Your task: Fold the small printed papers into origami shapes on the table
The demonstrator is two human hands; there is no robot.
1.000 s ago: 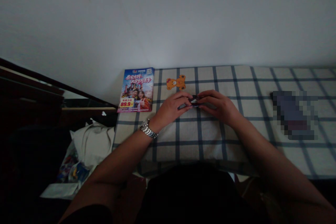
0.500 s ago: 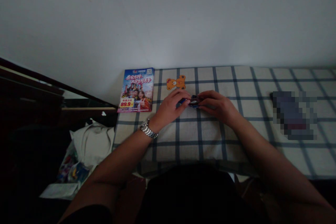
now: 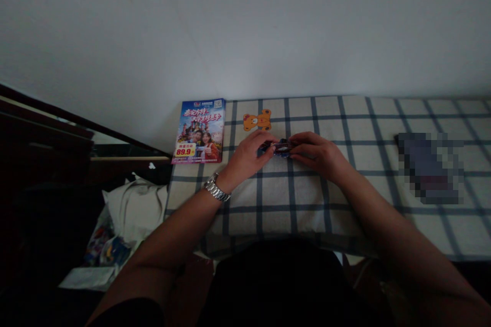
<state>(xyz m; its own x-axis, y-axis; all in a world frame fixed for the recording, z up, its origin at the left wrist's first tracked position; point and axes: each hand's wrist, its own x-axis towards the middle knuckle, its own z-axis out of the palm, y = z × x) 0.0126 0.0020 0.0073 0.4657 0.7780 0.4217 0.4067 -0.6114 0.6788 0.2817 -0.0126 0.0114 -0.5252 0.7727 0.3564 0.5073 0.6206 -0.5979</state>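
Observation:
A small piece of folded printed paper (image 3: 283, 148), dark blue and purple with a pale patch, is held just above or on the checked cloth. My left hand (image 3: 253, 152), with a metal watch (image 3: 217, 187) on its wrist, pinches the paper's left end between thumb and fingers. On the other side, my right hand (image 3: 316, 153) grips the right end with its thumb and fingertips. The fingers cover both ends, so the paper's full shape is hidden. An orange bear picture (image 3: 257, 120) lies flat just beyond my left hand.
A stack of colourful flyers (image 3: 200, 133) sits at the table's left back corner, against the white wall (image 3: 268, 30). To the right lies a blurred-out dark oblong thing (image 3: 427, 166). The checked tablecloth (image 3: 264, 219) covers the table. A white bag (image 3: 136, 209) stands low on the left.
The left fingers have shifted slightly along the paper, and its middle looks darker and more closed up than before. The right hand has barely moved.

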